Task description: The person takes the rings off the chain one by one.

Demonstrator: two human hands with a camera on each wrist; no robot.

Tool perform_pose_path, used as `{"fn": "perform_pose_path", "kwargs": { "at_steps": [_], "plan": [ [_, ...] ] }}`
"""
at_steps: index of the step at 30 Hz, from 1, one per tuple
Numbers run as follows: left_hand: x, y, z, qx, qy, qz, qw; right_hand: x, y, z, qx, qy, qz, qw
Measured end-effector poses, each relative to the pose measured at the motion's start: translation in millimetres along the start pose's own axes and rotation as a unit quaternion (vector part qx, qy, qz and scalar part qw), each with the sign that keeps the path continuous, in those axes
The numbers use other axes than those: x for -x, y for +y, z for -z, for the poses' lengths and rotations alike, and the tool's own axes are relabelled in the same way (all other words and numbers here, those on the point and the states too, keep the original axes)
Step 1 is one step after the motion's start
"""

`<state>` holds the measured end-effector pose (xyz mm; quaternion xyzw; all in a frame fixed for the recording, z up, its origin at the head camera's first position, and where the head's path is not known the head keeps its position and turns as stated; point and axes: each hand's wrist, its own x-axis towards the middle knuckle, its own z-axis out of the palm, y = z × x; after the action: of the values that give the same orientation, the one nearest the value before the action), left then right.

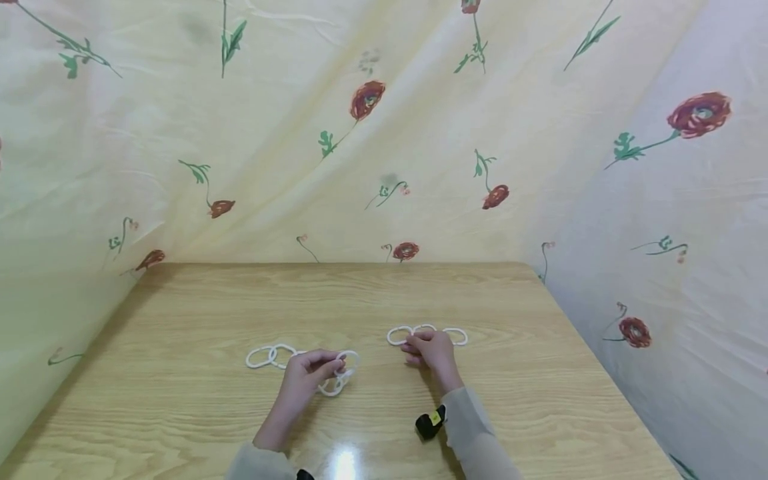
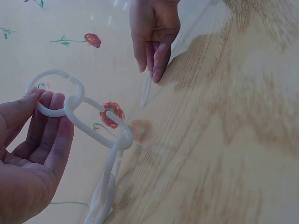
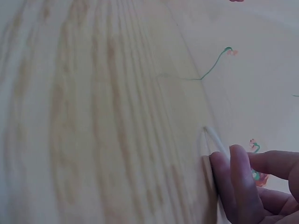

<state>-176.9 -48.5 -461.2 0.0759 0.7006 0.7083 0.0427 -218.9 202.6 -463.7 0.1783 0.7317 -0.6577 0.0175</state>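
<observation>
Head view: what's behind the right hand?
Behind the right hand, the far edge of a white middle link shows, between a left link and a right link. The hand covers that link's near part, so whether it joins the right link cannot be seen.

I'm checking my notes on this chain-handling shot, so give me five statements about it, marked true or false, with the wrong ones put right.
1. The left hand pinches a white link. True.
2. The right hand is by other links, on the far side of the wooden table from the person. False: it is by other links, but around the middle of the table's depth.
3. The pinched link is joined to a second link. True.
4. Every link is in the left hand. False: other links are by the right hand.
5. Both forearms are bare to the elbow. False: pale sleeves cover them, leaving the hands uncovered.
</observation>
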Motion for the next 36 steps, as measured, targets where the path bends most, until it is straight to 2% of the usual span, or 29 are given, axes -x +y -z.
{"fn": "perform_pose_path", "kwargs": {
  "at_steps": [4,9,19,24,36],
  "plan": [
    [-0.3,0.3,0.6,0.009,-0.003,0.006,0.9999,2.2,-4.5,2.6,0.047,-0.004,0.005,0.999],
    [1.3,2.1,0.7,0.01,-0.016,-0.006,0.9998,5.4,-8.3,6.8,0.091,-0.003,0.018,0.996],
    [0.4,-0.2,-0.4,0.008,-0.023,-0.012,0.9996,6.4,-9.6,7.3,0.133,0.024,0.039,0.99],
    [-0.9,-1.8,-1.3,0.008,-0.014,-0.016,0.9997,10.4,-12.8,7.9,0.126,0.025,0.057,0.99],
    [-0.9,-1.6,-1.3,0.01,-0.018,-0.019,0.9996,28.8,-23.6,-5.6,0.083,-0.039,0.08,0.993]
  ]
}}
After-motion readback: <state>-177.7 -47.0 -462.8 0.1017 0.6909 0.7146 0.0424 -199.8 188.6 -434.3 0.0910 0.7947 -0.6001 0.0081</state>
